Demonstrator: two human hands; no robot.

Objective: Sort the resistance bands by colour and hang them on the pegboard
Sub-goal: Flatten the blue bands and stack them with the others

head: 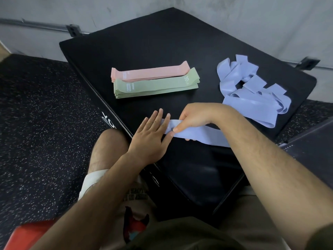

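Observation:
A lilac resistance band lies flat on the black padded box in front of me. My left hand presses its left end with straight fingers. My right hand pinches the same band near that end. A neat stack of pink bands lies farther back, with a stack of green bands right in front of it. A loose tangled heap of lilac bands sits at the right. No pegboard is in view.
The box stands in a corner of grey walls, on speckled black rubber flooring. A dark object is at the right edge, and something red at the lower left. My knees are against the box.

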